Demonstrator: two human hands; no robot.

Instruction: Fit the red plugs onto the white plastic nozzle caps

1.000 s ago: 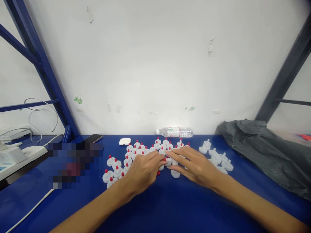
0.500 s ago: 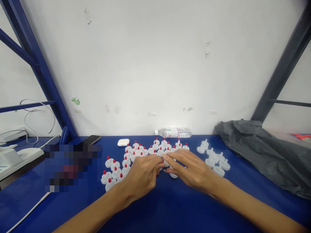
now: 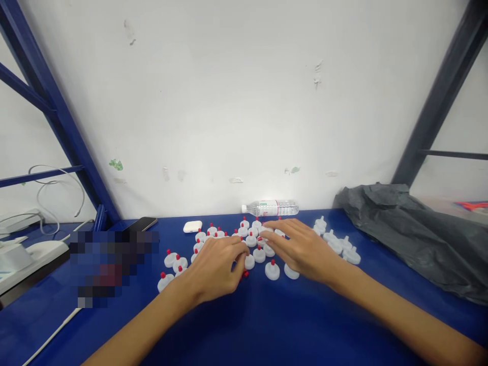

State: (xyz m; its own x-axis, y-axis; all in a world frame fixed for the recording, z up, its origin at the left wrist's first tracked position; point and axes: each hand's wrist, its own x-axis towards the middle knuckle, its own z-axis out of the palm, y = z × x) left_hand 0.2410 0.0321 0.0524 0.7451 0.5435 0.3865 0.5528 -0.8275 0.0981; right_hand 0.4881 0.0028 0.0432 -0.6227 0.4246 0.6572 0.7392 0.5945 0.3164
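Observation:
My right hand (image 3: 301, 249) is closed around a white round nozzle cap (image 3: 266, 231), its red tip pointing left; fingers partly cover it. My left hand (image 3: 221, 269) is curled with thumb and forefinger near each other, and anything between them is too small to make out. Small red tips (image 3: 245, 273) lie on the table just below it. Several white nozzle caps with red tips (image 3: 272, 270) stand between and around both hands. A white cap (image 3: 292, 272) sits partly hidden beneath my right hand. White nozzle caps without red tips (image 3: 334, 244) stand right of it.
Behind the caps, a clear plastic bottle (image 3: 271, 207) lies along the wall. A white earphone case (image 3: 192, 226) and a phone (image 3: 143, 223) are at the back left. Dark grey plastic sheeting (image 3: 404, 234) covers the right side. Left are a white power strip (image 3: 38, 259) and cables.
My hands have parted from where they met. The right hand has moved slightly up and right with the capped piece; the left has drawn a little left. The view has shifted slightly.

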